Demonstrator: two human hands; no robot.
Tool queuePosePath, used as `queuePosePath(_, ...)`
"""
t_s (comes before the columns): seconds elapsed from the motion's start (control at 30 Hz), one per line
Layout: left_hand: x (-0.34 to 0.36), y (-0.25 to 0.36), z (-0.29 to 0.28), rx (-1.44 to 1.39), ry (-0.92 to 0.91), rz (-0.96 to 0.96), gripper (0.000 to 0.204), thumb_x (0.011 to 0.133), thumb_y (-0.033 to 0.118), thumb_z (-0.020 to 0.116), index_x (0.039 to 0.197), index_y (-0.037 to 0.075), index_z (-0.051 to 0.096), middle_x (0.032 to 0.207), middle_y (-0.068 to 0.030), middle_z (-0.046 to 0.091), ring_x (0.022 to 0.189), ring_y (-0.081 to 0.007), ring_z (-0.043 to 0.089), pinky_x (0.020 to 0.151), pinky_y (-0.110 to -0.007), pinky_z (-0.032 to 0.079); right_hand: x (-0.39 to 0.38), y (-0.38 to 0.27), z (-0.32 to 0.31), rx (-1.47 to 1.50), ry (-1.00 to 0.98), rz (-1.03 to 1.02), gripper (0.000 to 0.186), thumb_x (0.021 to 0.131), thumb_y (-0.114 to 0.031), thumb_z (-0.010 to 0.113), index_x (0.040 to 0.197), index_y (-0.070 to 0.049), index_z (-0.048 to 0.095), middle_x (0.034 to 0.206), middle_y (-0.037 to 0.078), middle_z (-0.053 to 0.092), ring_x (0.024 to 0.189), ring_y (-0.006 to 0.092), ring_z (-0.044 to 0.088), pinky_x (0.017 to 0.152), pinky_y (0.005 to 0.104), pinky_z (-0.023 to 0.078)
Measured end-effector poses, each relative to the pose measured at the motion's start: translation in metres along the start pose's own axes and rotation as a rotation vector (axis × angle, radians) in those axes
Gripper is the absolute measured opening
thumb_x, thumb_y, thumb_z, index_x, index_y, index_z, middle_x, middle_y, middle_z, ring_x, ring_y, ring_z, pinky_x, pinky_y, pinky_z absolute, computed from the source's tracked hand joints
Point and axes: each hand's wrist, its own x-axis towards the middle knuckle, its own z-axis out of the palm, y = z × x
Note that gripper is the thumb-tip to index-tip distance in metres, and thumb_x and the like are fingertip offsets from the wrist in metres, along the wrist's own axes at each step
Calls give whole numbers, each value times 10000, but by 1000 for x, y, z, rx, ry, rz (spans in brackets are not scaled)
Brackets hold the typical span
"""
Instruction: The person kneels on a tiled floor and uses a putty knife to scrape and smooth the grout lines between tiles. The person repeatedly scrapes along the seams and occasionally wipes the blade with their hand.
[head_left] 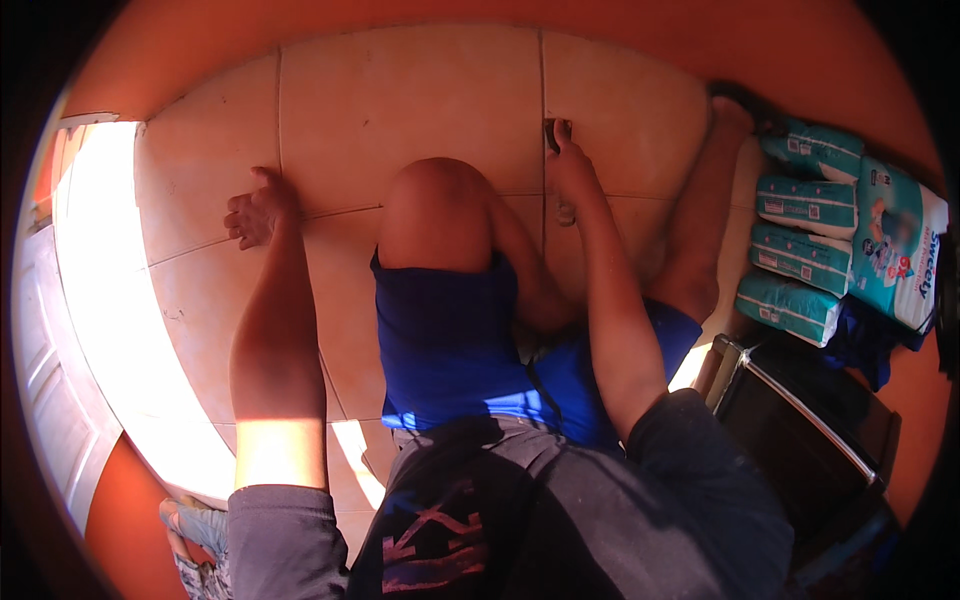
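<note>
With fingers loosely curled, the left hand (258, 212) is held empty at the tiled floor (410, 90), its grip open; right of the bent knee (437, 205), a small dark object (552, 136) is gripped by the right hand (571, 172); how much is done or left cannot be judged

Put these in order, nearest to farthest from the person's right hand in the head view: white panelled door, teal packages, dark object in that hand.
From the right hand:
1. Dark object, at the hand itself.
2. Teal packages, to the hand's right.
3. White panelled door, at the far left.
</note>
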Motion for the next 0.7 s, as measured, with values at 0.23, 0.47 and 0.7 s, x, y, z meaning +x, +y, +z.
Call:
queuePosePath(0.23,-10,2,-4,-3,21,16,734,835,682,456,1128,16,555,1142,-174,522,1076,-329,499,899,-469,374,7,21,9,2,135,-109,633,961,-184,450,1548,-183,214,1304,271,557,1201,404,552,1025,435,433)
queuePosePath(0.47,-3,3,4,-8,28,-3,749,835,686,441,1144,16,564,1155,-183,529,1094,-346,501,909,-488,372,-51,57,33,-11,46,13,607,985,-199,416,1547,-145,193,1348,290,505,1170,464,545,1009,467,442)
queuePosePath(0.7,0,5,16,-12,65,-12,712,822,668,471,1089,16,574,1129,-174,532,1066,-339,504,896,-487,365,-6,67,-10,44,213,47,605,985,-211,388,1551,-151,180,1449,268,410,1237,450,502,1040,461,431)
